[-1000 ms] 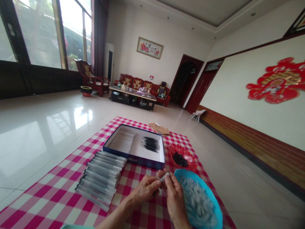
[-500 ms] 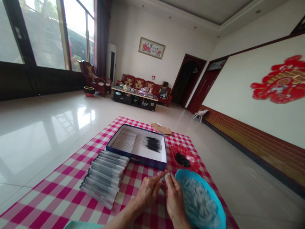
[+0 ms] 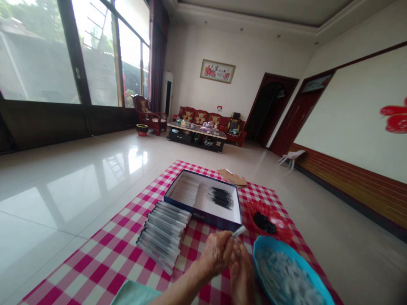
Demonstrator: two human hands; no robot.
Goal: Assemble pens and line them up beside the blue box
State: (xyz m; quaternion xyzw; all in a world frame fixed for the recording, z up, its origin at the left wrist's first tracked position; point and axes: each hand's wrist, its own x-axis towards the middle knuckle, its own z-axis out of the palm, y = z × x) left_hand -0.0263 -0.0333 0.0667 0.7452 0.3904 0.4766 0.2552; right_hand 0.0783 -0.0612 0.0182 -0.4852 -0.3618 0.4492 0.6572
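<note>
While your left hand (image 3: 219,252) pinches the pale tube (image 3: 239,231), steady it with your right hand (image 3: 241,267), whose grip I cannot make out.

Left forearm (image 3: 184,284) bare, slender; left hand (image 3: 218,253) bare, back shows creases; right hand (image 3: 241,267) bare (outline blurred).

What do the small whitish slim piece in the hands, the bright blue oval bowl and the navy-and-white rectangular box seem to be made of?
The whitish piece is perhaps frosted plastic, being pale and cloudy, though blurred. The blue bowl looks like smooth opaque plastic, given its even colour and thin rim. The box seems cardboard: thin straight walls and pale lettering; its finish is unclear.
</note>
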